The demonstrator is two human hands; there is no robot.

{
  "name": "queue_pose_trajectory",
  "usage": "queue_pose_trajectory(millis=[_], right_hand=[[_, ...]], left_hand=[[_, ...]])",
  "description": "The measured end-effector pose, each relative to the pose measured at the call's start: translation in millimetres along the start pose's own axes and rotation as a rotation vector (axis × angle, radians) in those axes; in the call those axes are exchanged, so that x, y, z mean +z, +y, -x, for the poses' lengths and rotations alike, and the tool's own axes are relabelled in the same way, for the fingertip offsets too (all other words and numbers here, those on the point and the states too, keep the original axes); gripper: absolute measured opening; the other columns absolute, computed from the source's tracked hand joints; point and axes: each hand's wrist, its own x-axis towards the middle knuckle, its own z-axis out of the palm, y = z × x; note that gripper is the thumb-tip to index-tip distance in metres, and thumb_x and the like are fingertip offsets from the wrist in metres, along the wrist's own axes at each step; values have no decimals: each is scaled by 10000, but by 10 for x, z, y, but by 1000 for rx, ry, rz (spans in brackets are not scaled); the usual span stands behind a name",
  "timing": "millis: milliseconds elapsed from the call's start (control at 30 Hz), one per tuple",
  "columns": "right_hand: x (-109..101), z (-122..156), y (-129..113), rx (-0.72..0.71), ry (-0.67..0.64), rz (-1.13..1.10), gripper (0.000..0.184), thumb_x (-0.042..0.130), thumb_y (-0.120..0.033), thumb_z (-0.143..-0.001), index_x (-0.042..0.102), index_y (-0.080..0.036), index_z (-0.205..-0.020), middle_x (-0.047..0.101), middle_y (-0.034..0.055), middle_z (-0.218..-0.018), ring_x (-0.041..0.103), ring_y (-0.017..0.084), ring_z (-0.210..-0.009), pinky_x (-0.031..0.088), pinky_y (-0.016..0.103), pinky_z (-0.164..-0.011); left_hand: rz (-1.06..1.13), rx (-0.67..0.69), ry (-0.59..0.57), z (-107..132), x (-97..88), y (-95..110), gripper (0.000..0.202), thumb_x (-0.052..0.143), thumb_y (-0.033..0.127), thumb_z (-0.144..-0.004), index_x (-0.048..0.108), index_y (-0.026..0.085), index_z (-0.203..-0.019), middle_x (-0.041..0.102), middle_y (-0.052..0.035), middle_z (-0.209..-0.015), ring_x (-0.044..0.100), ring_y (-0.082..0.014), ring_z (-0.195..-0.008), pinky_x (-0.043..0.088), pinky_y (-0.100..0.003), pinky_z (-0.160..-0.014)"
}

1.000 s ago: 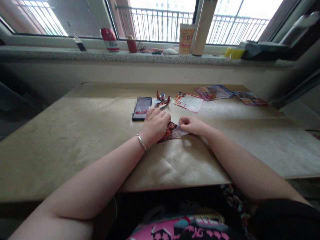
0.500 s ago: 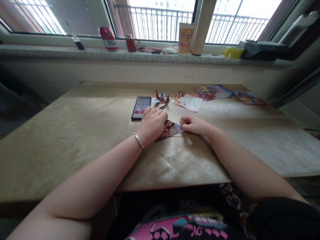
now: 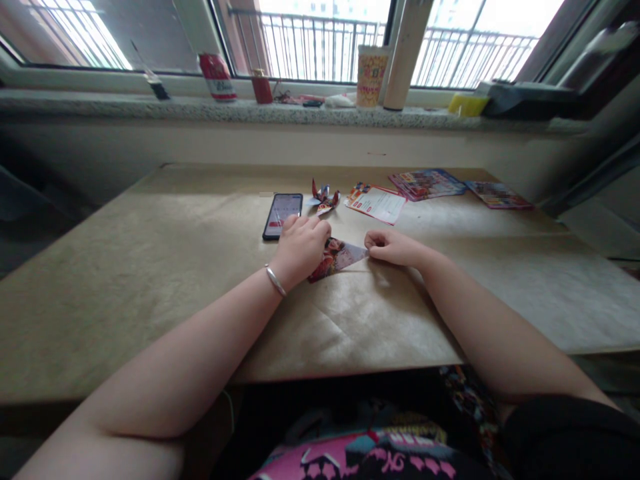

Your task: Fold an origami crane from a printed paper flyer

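Observation:
A printed sheet of paper [image 3: 341, 259], folded to a triangular shape, lies on the table between both hands. My left hand [image 3: 304, 243] is closed on its left side, with the fingertips curled out of sight. At its pointed right corner, my right hand [image 3: 390, 247] pinches the tip between thumb and curled fingers. Just beyond my left hand lies a phone [image 3: 285, 210] with its screen lit. Next to the phone stands a folded paper figure [image 3: 325, 199] with pointed ends.
Printed sheets [image 3: 377, 203] lie past my right hand, with a stack of glossy sheets [image 3: 427, 183] and another pile [image 3: 499, 194] farther right. The windowsill [image 3: 300, 115] holds a red can [image 3: 217, 77], a patterned cup [image 3: 372, 77] and a yellow sponge-like block [image 3: 467, 104].
My left hand has shifted slightly left with the folded paper. My right hand has moved a little to the right and stays at the tip.

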Motion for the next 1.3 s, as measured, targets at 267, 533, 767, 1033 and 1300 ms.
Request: queue_pose_trajectory(millis=[267,533,767,1033,1300], right_hand=[[-24,6,58,-6,-15,15,98,466,-304,-630,448,-212,-657,443,-51,-614,406,116,-597,293,268,-574],[-58,18,89,-16,-25,8,90,450,-295,-631,439,-211,-660,422,-52,-615,397,112,-599,291,269,-572],[-64,-6,172,10,90,-87,102,486,-300,-637,475,-204,-669,442,-48,-616,401,104,-585,316,259,-568],[67,-49,88,-32,249,-13,199,577,-326,-768,660,-173,-865,639,16,-763,485,117,-629,382,252,-598],[212,-77,30,-89,248,-26,187,582,-316,-765,666,-170,-846,604,-9,-682,467,113,-594,358,253,-581]], left_hand=[[-42,4,24,15,12,-21,218,427,211,-952,621,202,-854,655,-67,-843,555,-236,-829,327,-396,-783],[-53,-41,-3,9,-7,-34,222,413,210,-946,622,197,-870,663,-82,-864,549,-242,-830,331,-402,-792],[-63,-161,-114,-27,-101,-62,289,379,279,-975,644,187,-907,685,-94,-935,575,-260,-892,352,-399,-815],[92,-138,-96,-34,-91,26,205,480,258,-941,649,188,-1035,718,-72,-1002,631,-247,-930,385,-377,-813],[213,-10,-83,-6,-36,62,215,509,274,-922,648,180,-1057,693,-81,-1060,607,-253,-1011,418,-399,-898]])
